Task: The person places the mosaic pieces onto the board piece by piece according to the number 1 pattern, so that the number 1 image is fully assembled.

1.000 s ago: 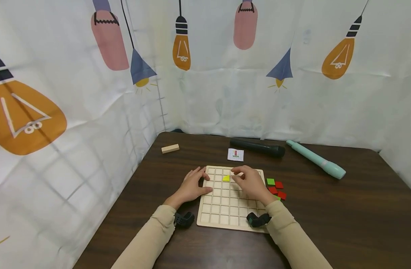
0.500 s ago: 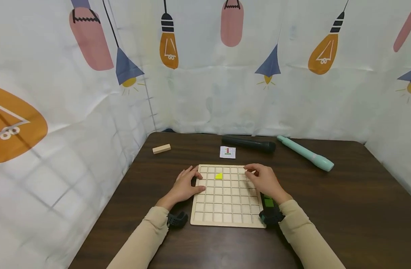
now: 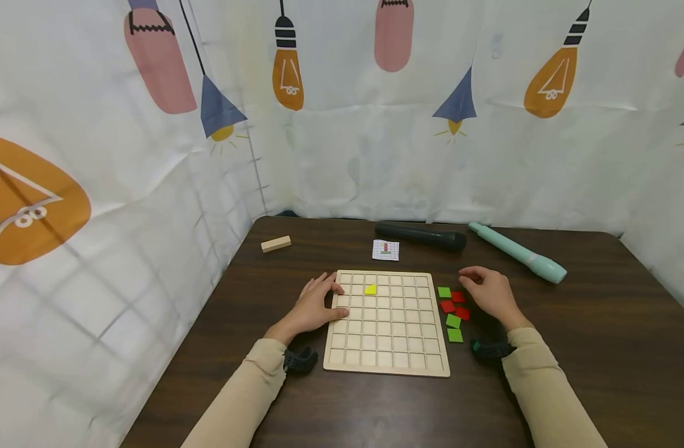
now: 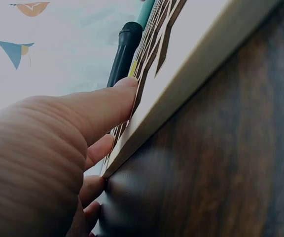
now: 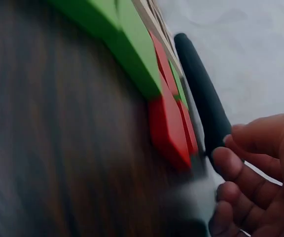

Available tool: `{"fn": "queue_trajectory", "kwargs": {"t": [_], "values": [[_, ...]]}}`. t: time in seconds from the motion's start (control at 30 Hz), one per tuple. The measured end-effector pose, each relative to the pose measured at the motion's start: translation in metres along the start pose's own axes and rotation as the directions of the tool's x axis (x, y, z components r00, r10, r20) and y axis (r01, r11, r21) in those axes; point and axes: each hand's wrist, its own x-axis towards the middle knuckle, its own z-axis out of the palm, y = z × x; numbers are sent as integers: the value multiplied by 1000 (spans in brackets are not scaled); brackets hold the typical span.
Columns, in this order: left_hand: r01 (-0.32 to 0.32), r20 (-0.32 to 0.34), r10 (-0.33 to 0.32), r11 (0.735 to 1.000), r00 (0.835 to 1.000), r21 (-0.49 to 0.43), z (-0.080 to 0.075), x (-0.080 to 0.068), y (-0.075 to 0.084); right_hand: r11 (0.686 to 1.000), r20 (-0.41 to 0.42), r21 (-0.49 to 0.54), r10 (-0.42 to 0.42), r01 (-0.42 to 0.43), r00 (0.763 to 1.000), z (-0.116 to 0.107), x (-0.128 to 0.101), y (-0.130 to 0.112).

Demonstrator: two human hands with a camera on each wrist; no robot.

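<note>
A pale wooden grid board (image 3: 387, 325) lies flat on the table. In its second row from the back sits one small yellow tile (image 3: 370, 290) with a slanted corner. My left hand (image 3: 313, 306) rests at the board's left side, its thumb (image 4: 117, 101) on the top face and other fingers along the edge. Beyond the right edge lie three green tiles (image 3: 455, 336) and three red tiles (image 3: 448, 306). Just right of these, above the table, is my right hand (image 3: 490, 294), fingers loosely bent, with nothing visible between thumb and forefinger.
Behind the board lies a small card (image 3: 385, 250) printed with a grid and a red and green pattern. A black microphone (image 3: 420, 236) and a mint-green microphone (image 3: 518, 252) lie farther back. A wooden block (image 3: 276, 244) is at the back left. Patterned white curtains (image 3: 331, 162) surround the table.
My right hand has moved right, from beside the yellow tile across the board to past the coloured tiles, uncovering them. The left hand stays at the board's edge. The head view has shifted slightly.
</note>
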Motion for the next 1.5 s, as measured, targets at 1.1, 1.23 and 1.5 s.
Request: {"fn": "queue_trajectory", "kwargs": {"t": [1.1,1.23,1.5], "values": [[-4,-8,4,1000,1000,9,1,-1,-2,997,307,-10,-65,72,950,-13,-4,9],[-5,-6,5,1000,1000,15,1,-1,-2,997,314,-40,-55,71,948,-12,-4,8],[-10,-8,10,1000,1000,15,1,-2,-2,992,302,-60,-84,107,950,-13,-4,3]]}}
